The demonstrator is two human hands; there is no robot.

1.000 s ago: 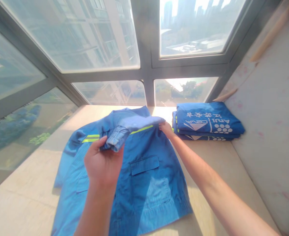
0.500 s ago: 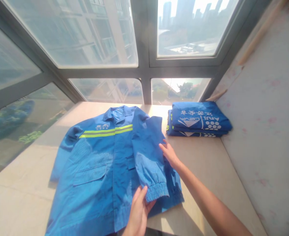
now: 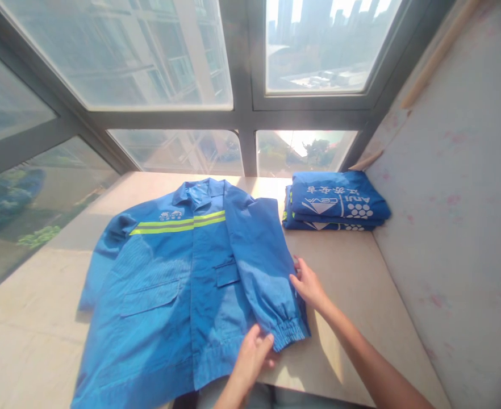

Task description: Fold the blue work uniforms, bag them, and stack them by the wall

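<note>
Item: a blue cloth work jacket (image 3: 169, 318), lying front up on the pale, flat bench (image 3: 344, 295), collar (image 3: 181, 194) at the far side and hem near.

Handling: judged light, soft and limp, with no fragile parts noted; the fabric appears matt and is unlikely to slip. Loose cloth should sag between holds, so two points of support are advisable. Best holds: the gathered elastic cuff (image 3: 289, 335) and the outer edge of the right-side sleeve (image 3: 261, 261), which lies over the jacket's front.

Grip: the left hand (image 3: 250, 355) is at the cuff's left edge; whether cloth is pinched cannot be told. The right hand (image 3: 310, 287) is at the sleeve's outer edge, thumb and fingers parted, no cloth seen between them.

Appearance: yellow-green and grey reflective band (image 3: 161, 228) across the chest; small white emblem (image 3: 170, 215) above it, lettering illegible; flapped pockets on both halves. Light creasing on the left-side sleeve (image 3: 105, 258). Sunlight and shadow patch the front, making the shade uneven.
</note>
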